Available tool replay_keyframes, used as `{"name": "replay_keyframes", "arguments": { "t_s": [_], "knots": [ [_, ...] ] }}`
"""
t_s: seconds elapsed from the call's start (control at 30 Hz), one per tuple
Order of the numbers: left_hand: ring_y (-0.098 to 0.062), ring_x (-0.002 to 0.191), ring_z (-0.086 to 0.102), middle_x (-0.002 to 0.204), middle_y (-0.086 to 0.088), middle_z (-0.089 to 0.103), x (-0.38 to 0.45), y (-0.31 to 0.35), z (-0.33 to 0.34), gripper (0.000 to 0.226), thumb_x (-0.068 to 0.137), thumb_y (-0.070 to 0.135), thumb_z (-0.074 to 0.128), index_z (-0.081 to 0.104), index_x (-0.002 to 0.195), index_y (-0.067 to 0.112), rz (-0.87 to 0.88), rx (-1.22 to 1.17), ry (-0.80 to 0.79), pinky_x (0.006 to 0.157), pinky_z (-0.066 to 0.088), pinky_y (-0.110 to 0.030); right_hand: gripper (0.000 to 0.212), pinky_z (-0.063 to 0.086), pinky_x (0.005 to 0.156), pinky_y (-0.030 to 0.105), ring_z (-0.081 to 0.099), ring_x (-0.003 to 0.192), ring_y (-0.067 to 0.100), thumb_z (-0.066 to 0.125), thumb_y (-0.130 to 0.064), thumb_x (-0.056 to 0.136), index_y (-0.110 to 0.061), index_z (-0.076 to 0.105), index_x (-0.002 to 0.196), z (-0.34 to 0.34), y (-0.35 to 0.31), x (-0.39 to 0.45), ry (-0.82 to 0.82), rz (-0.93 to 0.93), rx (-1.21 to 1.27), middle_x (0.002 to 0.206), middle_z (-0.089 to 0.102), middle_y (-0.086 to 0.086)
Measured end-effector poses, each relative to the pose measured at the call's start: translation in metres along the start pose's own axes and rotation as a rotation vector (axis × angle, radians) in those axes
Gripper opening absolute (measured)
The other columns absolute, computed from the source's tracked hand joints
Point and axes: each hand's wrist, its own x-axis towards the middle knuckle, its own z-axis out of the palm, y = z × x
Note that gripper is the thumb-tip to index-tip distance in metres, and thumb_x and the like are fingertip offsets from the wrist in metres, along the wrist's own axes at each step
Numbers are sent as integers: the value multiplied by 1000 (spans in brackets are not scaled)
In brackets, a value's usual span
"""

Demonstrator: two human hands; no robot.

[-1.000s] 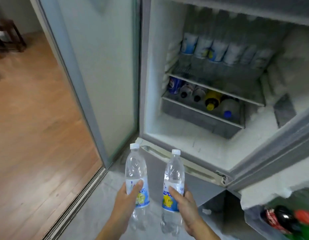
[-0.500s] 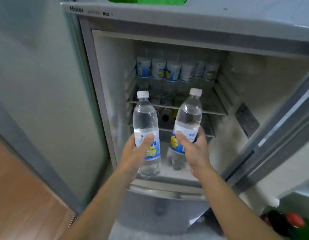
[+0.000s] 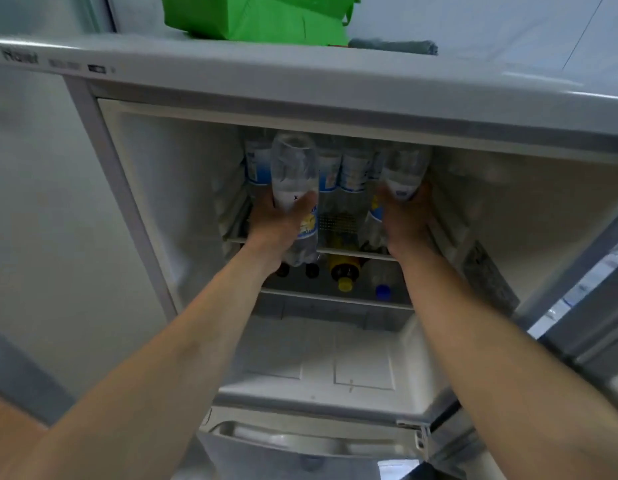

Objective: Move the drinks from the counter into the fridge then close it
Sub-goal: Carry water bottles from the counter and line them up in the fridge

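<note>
- The left hand grips a clear water bottle, fingers curled round its label; the bottle leans with its top toward the back of the fridge.
- The right hand grips a second water bottle, fingers wrapped round its middle; this bottle tilts to the right, its top hidden under the upper edge of the opening.
- Both bottles are inside the open upper compartment, above the front edge of the wire shelf. Whether either base touches the shelf cannot be told.
- A row of upright bottles with blue-and-white labels stands at the back of the same shelf.
- Below the shelf lie several bottles on their sides, among them one with a yellow cap and one with a blue cap.
- A green bag rests on top of the fridge.
</note>
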Motion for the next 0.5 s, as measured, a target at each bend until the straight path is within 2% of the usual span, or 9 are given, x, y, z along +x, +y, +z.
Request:
{"name": "replay_keyframes", "arguments": {
  "t_s": [0.07, 0.13, 0.2, 0.27, 0.37, 0.5],
  "knots": [
    [-13, 99, 70, 112, 0, 72, 13, -3, 1, 34, 89, 27, 72, 63, 119, 15, 37, 21, 8, 80, 59, -30, 64, 53, 92, 20, 61, 117, 13, 76, -9, 86, -14, 44, 141, 3, 10, 12, -19, -26, -43, 136, 58, 6],
    [-5, 96, 70, 108, 4, 71, 23, -7, 0, 27, 91, 22, 70, 64, 116, 17, 80, 37, -6, 76, 57, -21, 57, 53, 85, 14, 62, 109, 9, 74, -6, 86, -14, 47, 136, 4, 20, 26, -13, -43, -58, 129, 60, 4],
    [2, 92, 69, 101, 12, 71, 29, -13, -5, 19, 92, 16, 68, 64, 109, 23, 113, 31, 1, 74, 55, -17, 53, 52, 85, 17, 63, 104, 7, 74, -7, 86, -18, 49, 131, 7, 26, 40, 11, -27, -100, 121, 61, 0],
    [7, 87, 69, 95, 20, 70, 35, -17, -9, 20, 93, 12, 68, 63, 103, 28, 147, 18, 29, 71, 54, -13, 58, 50, 93, 26, 61, 115, 17, 75, -11, 86, -14, 48, 138, 11, 32, 56, 34, 6, -144, 130, 59, 5],
    [8, 91, 67, 103, 16, 68, 46, -24, -11, 25, 92, 12, 68, 60, 112, 25, 201, 24, 51, 76, 54, -12, 74, 46, 106, 39, 51, 131, 26, 75, -19, 87, -14, 37, 150, 18, 39, 79, 38, 39, -256, 147, 48, 12],
    [10, 94, 66, 107, 19, 66, 58, -30, -12, 30, 92, 12, 68, 59, 115, 29, 248, 32, 66, 75, 52, -10, 87, 43, 110, 39, 43, 138, 28, 77, -25, 85, -19, 26, 156, 26, 47, 92, 37, 76, -293, 155, 37, 11]
  ]
}}
